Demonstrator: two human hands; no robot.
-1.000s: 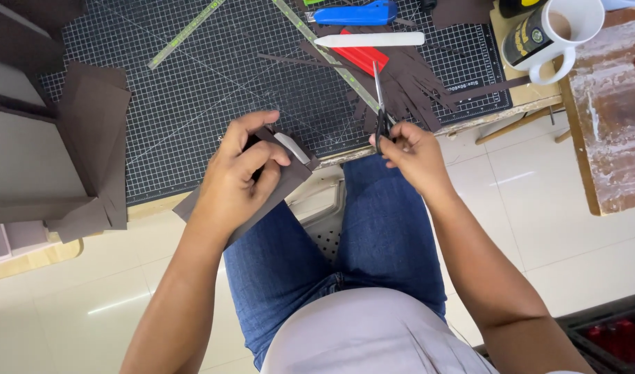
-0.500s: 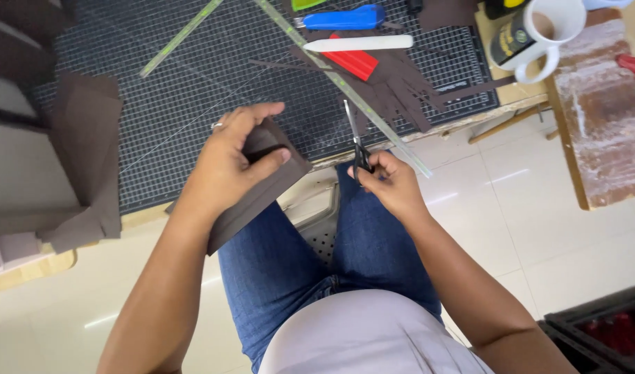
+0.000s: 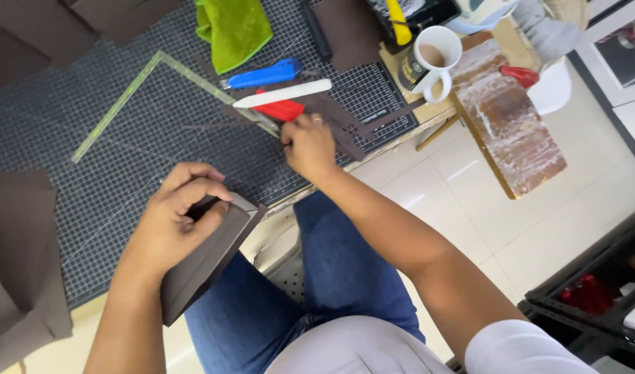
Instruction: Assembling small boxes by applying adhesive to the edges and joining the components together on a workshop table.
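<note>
Under the left hand (image 3: 175, 221), gripped, sits a dark brown board (image 3: 206, 266).

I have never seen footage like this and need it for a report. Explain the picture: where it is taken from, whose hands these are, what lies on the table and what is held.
There is no machine here. A camera worn on a person's head looks down at that person's own two bare hands, with the lap in blue jeans below.

The left hand grips a folded dark brown board piece off the table edge. The right hand reaches onto the gridded cutting mat, among dark brown scraps; whether it holds anything cannot be told.

Also on the mat: a metal square ruler, a blue utility knife, a white folding stick over something red, and a green cloth. A white mug stands at the table corner, next to a worn wooden board.
</note>
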